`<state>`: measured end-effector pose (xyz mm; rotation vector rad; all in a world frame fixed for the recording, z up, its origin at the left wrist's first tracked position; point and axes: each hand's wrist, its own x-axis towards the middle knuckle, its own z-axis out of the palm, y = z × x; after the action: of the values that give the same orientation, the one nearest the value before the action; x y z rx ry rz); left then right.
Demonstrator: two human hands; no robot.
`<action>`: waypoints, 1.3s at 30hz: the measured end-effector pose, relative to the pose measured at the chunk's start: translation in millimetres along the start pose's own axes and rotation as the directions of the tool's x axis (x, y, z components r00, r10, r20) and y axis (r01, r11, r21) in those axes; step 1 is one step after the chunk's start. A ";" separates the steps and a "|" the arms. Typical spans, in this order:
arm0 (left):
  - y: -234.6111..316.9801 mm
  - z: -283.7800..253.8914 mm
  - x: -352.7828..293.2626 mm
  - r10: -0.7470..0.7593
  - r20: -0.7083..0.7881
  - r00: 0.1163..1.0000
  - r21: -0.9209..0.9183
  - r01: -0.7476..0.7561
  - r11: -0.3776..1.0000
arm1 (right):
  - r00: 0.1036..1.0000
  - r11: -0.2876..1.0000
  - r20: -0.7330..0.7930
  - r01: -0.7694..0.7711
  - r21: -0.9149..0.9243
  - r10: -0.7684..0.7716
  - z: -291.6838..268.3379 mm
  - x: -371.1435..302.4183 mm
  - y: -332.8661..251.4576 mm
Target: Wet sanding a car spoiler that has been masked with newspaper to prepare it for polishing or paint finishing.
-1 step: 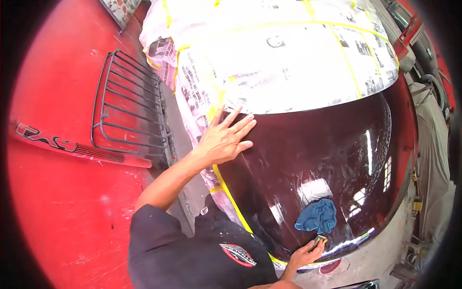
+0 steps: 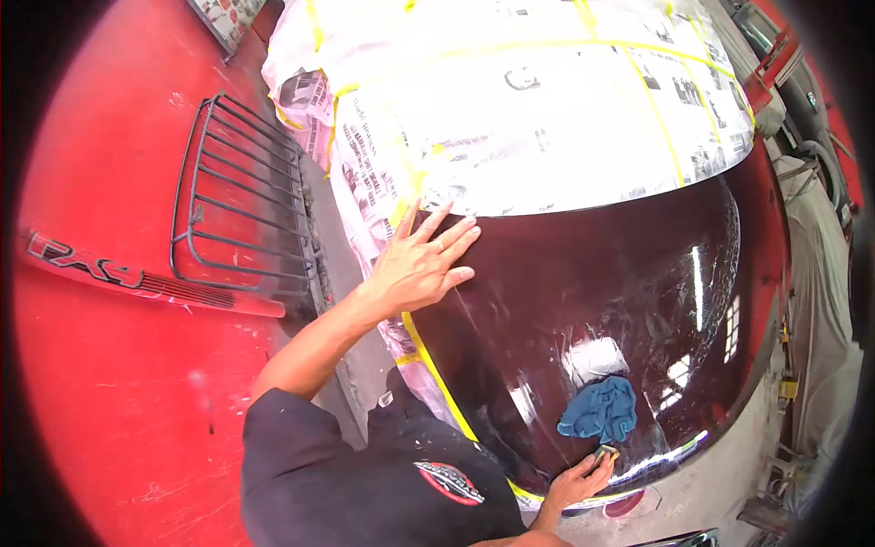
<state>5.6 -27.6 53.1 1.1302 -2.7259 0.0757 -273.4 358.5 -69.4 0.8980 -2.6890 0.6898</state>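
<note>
My left hand (image 2: 417, 269) lies flat with fingers spread on a glossy dark maroon car hood (image 2: 556, 283). Its fingertips reach the edge of the masking paper. At the hood's near end, my right hand (image 2: 581, 481) grips a small dark block with a yellowish edge (image 2: 604, 453), held against the glossy surface. Just beyond that block rests a crumpled blue cloth (image 2: 599, 410). Wet-looking streaks and bright reflections mark the paint around it. The underside of the block and some right-hand fingers are hidden.
Printed masking paper (image 2: 547, 118) with yellow tape covers the car beyond the hood. On the left, a black metal rack (image 2: 241, 196) leans by a red wall (image 2: 109, 383), near a red trim strip (image 2: 155, 281). Grey sheeting (image 2: 820, 273) hangs over something at right.
</note>
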 end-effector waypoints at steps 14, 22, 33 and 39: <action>-24.5 -11.3 -28.1 -0.074 -0.032 0.997 0.178 0.078 0.981 | 1.000 1.000 0.017 -0.012 -0.023 0.012 -0.2 -0.7 1.0; 11.7 10.7 4.7 -0.079 -0.145 0.986 0.023 0.083 0.996 | 1.000 1.000 -0.015 0.015 -0.012 -0.016 0.1 1.8 0.3; 39.6 23.7 9.8 -0.280 -0.187 0.942 -0.137 0.258 0.956 | 0.997 0.998 -0.041 0.059 -0.037 -0.061 3.8 -2.7 9.8; 0.9 30.6 -49.1 -0.289 -0.268 0.919 -0.034 0.291 0.956 | 0.996 0.996 -0.032 0.085 -0.018 -0.086 4.9 2.4 6.6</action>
<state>34.2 3.6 13.6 1.3999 -2.2981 0.1818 -279.6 359.5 -75.2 0.9827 -2.6072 0.6574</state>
